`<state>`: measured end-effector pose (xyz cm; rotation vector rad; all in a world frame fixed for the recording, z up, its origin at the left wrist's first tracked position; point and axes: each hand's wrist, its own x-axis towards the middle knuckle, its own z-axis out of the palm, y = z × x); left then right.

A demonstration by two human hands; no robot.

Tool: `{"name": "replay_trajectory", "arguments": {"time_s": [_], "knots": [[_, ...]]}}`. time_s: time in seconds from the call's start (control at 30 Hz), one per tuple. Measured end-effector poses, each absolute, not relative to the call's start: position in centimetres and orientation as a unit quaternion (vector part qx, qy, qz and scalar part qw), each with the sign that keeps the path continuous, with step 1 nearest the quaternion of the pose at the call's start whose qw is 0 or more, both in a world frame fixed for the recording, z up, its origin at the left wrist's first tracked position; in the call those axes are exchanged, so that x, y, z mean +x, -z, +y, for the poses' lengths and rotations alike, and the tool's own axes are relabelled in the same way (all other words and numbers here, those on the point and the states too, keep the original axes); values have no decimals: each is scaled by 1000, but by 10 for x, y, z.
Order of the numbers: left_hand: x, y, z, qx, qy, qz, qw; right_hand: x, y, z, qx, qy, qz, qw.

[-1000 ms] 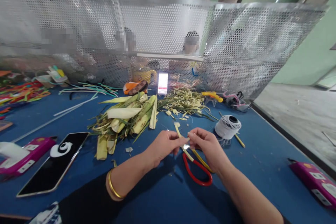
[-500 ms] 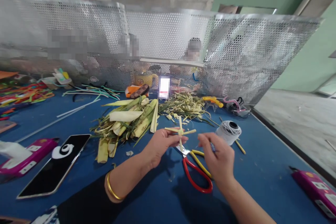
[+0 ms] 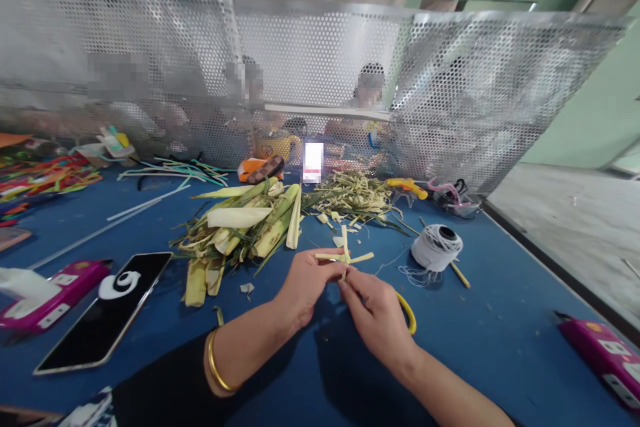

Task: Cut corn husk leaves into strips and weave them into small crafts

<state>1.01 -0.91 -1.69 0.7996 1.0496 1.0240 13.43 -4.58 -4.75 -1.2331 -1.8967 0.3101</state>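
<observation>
My left hand (image 3: 306, 282) pinches a small cross of pale, folded leaf strips (image 3: 347, 256); its arms stick out up, left and right. From the right, my right hand (image 3: 376, 312) meets it, with thumb and fingertips closed on the cross's lower end. That end is mostly hidden by the fingers. Beneath my right hand lie scissors, of which only part of a yellow handle (image 3: 409, 315) shows. To the right stands a spool of white thread (image 3: 436, 249), with loose thread trailing beside it.
A pile of husks and leaves (image 3: 240, 227) lies left of centre, and thin shredded strips (image 3: 357, 197) lie behind my hands. At left are a black phone (image 3: 100, 320) and a magenta box (image 3: 60, 293); another magenta box (image 3: 603, 353) is at right. A perforated metal screen (image 3: 320, 67) crosses the back.
My right hand has moved left and down to the cross and closed on its lower end. It now covers most of the scissors. The thread spool is fully uncovered.
</observation>
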Motion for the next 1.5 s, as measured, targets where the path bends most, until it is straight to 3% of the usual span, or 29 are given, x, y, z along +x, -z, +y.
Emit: {"name": "replay_trajectory", "arguments": {"time_s": [0.23,0.43,0.6,0.8,1.03,1.27,1.37,1.5], "knots": [[6,12,-4,391,-427,477,661,136,48,-45,-477,-6,-792,381],[-5,6,3,414,-359,483,682,161,34,-35,-559,61,-723,401],[-6,10,3,422,-338,473,696,164,37,-28,-526,-1,-786,325],[-4,16,2,424,-312,449,722,159,43,-29,-524,-22,-786,327],[5,25,-1,512,-367,467,620,153,42,-36,-490,-49,-807,327],[4,24,4,546,-375,481,574,146,45,-38,-486,0,-819,304],[0,20,8,556,-372,488,560,152,36,-36,-500,3,-803,323],[-6,11,11,572,-372,495,538,202,11,-26,-594,70,-681,422]]}}
